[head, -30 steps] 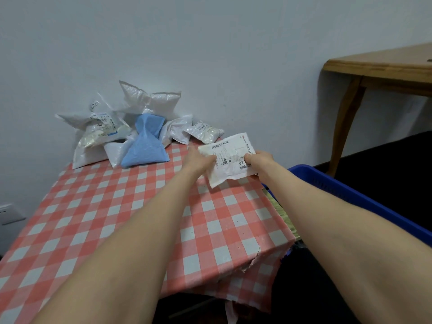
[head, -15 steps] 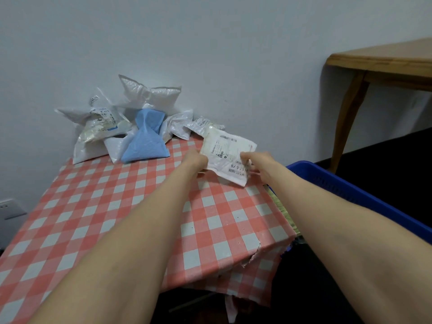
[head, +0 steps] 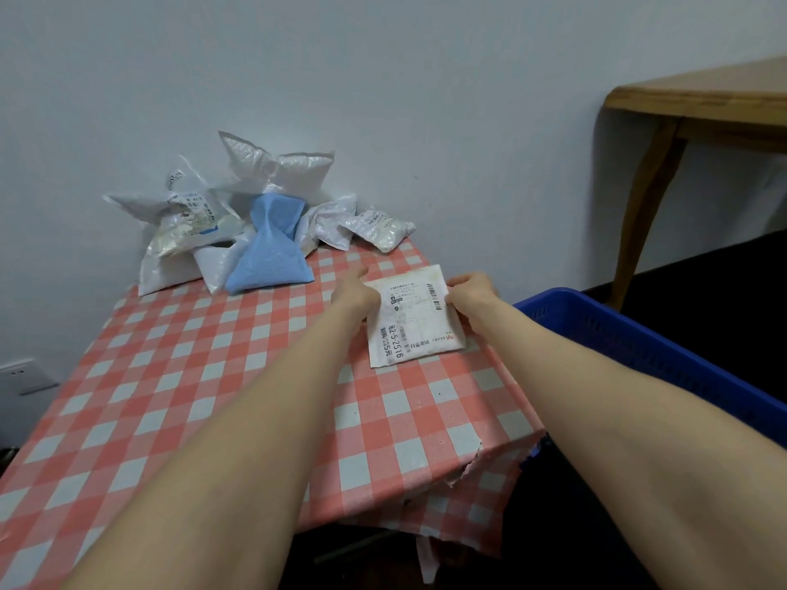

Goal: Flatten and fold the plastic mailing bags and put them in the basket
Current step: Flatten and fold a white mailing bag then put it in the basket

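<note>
Clutter of crumpled mailing bags [head: 191, 223], white around one blue bag [head: 270, 257], lies piled against the wall at the far edge of the checked tablecloth [head: 170, 376]. A blue basket [head: 639, 347] stands just beside the table's right edge. Nearer, a labelled mailing bag [head: 415, 325] lies flat on the cloth. The right hand [head: 470, 293] pinches its far right corner with curled fingers. The left hand [head: 355, 291] rests on its left edge, one finger stretched; whether it grips cannot be told.
</note>
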`<state>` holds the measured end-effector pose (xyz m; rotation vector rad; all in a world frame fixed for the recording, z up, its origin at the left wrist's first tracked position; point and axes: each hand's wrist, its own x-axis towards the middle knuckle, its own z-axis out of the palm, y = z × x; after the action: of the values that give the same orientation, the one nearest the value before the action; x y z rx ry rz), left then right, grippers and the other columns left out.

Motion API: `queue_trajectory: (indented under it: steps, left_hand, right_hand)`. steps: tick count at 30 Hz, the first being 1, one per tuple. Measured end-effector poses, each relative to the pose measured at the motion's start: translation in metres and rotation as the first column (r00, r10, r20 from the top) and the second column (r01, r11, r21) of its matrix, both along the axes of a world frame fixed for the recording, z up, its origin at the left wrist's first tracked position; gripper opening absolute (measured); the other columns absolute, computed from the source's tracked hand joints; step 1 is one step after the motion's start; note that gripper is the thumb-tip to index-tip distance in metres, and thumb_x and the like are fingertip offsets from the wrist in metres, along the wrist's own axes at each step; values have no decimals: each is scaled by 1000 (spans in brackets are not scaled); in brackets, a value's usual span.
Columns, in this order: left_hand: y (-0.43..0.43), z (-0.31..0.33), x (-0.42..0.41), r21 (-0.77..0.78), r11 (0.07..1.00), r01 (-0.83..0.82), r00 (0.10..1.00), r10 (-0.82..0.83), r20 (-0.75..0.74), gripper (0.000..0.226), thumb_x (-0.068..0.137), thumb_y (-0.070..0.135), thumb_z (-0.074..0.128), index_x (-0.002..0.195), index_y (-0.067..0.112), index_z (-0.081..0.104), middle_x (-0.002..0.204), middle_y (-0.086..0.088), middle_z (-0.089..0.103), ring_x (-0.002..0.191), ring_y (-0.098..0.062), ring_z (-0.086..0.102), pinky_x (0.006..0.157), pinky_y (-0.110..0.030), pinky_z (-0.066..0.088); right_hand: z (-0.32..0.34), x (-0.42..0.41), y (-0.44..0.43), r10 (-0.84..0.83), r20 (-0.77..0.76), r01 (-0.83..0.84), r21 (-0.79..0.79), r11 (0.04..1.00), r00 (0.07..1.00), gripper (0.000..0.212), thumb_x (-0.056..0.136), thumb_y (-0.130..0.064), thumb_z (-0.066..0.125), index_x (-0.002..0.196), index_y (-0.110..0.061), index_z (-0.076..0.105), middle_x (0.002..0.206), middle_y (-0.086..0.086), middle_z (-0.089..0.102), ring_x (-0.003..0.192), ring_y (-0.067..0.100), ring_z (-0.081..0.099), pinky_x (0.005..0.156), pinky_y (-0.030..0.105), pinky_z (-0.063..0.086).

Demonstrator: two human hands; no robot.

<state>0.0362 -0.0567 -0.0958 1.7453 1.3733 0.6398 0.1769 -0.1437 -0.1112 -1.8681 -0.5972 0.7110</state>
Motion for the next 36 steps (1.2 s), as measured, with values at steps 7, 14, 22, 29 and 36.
queue_trajectory:
  steps: [7,14,22,29,36]
  left_hand:
    - [8,-21,1,81,989,-123,989,129,-75,53,90,-12,36,132,14,55,137,-11,50,119,-27,53,98,-30,46]
    - [3,-23,1,393,898,198,919,-30,-393,50,98,6,35,147,12,32,157,-4,23,143,-21,23,113,-36,26]
    - [-6,-39,1,328,780,532,741,-242,-626,52,103,27,19,152,11,11,161,-5,7,148,-21,6,120,-39,9]
    - [-4,-50,2,270,795,543,698,-248,-672,54,102,30,15,153,13,5,161,-5,1,148,-24,2,120,-42,7]
    - [-13,-46,2,217,820,529,674,-252,-694,54,103,32,13,153,16,-1,161,-2,-4,148,-25,-2,121,-43,3]
  right_hand:
    - [-9,-4,9,5,195,9,-71,997,981,35,95,-3,41,121,-14,62,124,9,62,110,26,59,92,34,50]
    - [-9,-8,19,250,559,-175,-184,967,791,47,99,-20,33,145,-18,38,151,5,37,137,27,33,110,41,32]
    - [-19,-19,21,610,646,-370,-485,792,459,54,103,-29,19,155,-14,10,163,0,4,149,29,-8,121,45,6]
    - [-24,-19,20,658,627,-357,-553,753,417,56,104,-31,17,155,-16,2,163,1,-3,149,28,-9,121,46,2]
    - [-27,-19,18,672,607,-366,-563,741,425,56,104,-31,18,155,-16,2,163,1,-5,149,27,-10,121,44,1]
